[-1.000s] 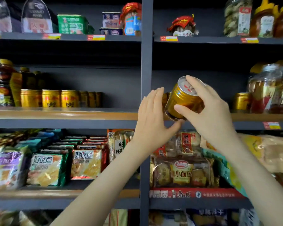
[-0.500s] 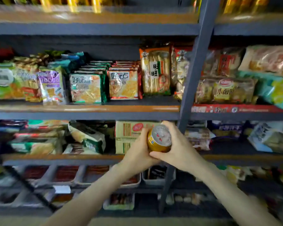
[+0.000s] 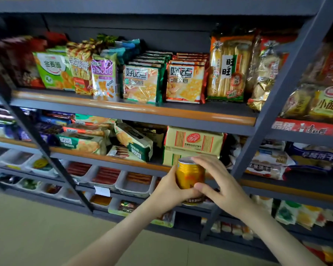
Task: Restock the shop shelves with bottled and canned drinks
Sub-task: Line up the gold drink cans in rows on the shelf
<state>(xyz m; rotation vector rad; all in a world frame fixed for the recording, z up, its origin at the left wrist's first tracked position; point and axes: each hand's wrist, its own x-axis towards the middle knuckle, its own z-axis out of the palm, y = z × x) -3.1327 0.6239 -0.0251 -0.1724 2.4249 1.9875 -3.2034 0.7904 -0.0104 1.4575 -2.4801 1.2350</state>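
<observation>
A gold drink can (image 3: 189,174) with a silver top stands upright in the air between both my hands, in front of the lower snack shelves. My left hand (image 3: 169,192) wraps the can's left side and bottom from below. My right hand (image 3: 222,188) holds its right side, fingers over the top rim and thumb against the lower front. The can's base is hidden behind my thumbs. The shelf with the other gold cans is out of view above.
Grey metal shelving (image 3: 135,112) with orange edge strips holds packed snack bags and biscuit boxes (image 3: 192,143). Grey uprights (image 3: 258,135) cross the view. White trays (image 3: 106,177) of small goods fill the low shelf. Beige floor (image 3: 37,227) lies at lower left.
The view has dropped from the can shelf to the lower snack shelves. Both hands brought the can down with it; it now stands upright instead of tilted.
</observation>
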